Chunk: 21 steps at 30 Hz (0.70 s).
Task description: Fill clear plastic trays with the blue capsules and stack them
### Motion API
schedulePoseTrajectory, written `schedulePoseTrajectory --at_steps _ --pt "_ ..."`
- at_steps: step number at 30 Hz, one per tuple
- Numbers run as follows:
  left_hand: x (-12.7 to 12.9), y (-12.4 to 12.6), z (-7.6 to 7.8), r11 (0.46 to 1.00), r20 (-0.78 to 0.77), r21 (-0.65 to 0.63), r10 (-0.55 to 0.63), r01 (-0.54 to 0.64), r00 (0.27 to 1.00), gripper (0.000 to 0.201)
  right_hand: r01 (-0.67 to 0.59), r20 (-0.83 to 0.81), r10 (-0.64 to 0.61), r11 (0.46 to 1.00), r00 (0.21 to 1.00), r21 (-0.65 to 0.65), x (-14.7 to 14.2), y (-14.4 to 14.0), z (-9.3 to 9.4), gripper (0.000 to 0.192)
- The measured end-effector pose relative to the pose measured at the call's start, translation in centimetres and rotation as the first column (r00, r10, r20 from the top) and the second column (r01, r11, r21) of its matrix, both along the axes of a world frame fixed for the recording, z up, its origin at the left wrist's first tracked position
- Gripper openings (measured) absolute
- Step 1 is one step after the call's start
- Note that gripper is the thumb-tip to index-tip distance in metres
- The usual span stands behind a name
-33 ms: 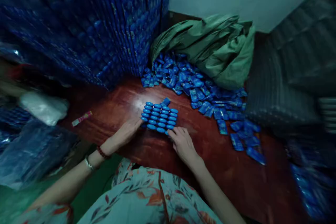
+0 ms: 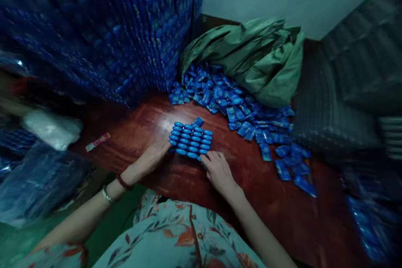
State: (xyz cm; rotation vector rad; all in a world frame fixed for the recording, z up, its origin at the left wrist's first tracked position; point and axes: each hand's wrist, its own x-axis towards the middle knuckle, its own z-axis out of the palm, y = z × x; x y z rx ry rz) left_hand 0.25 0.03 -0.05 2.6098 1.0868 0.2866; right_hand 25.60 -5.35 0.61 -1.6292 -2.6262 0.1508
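Pressing in from both sides, the person's two hands sat against a neat block of blue packets (image 2: 191,141) on the red-brown table (image 2: 266,201). The left hand (image 2: 153,157) lay flat with its fingers touching the block's left edge. The right hand (image 2: 218,170) rested with loosely spread fingertips on the block's near right corner. Neither hand was closed around anything. Beyond the block, a loose heap of blue packets (image 2: 238,111) spilled from a green sack (image 2: 251,56). Behind the block and to its left stood a tall stack of blue packs (image 2: 141,29). Left of the block lay a small pink wrapper (image 2: 98,141) and a white bag (image 2: 52,127).
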Motion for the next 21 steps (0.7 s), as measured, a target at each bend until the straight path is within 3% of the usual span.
schedulePoseTrajectory --at_steps 6,11,15,19,21 --pt "0.5 -0.7 -1.1 0.992 -0.043 0.121 0.032 -0.026 0.999 0.023 0.143 0.099 -0.153 0.984 0.983 0.103 -1.2 -1.1 -0.6 0.029" --pt "0.3 -0.9 -2.0 0.939 0.163 0.232 0.22 -0.254 0.962 0.031 0.294 -0.167 -0.261 0.93 0.951 0.22 -0.6 -2.8 -2.6 0.035" --pt "3.1 1.5 -2.7 0.87 0.296 0.045 0.458 -0.492 0.838 0.048 0.428 -0.388 -0.316 0.869 0.866 0.249 -1.2 -0.6 -3.9 0.055" --pt "6.6 4.4 -3.7 0.808 0.159 -0.211 0.584 -0.551 0.796 0.06 0.454 -0.416 -0.361 0.879 0.835 0.149 -2.6 3.4 -5.6 0.056" --pt "7.4 5.3 -4.4 0.786 0.166 -0.292 0.603 -0.545 0.78 0.061 0.455 -0.458 -0.364 0.885 0.811 0.102 -2.8 4.7 -6.8 0.054"
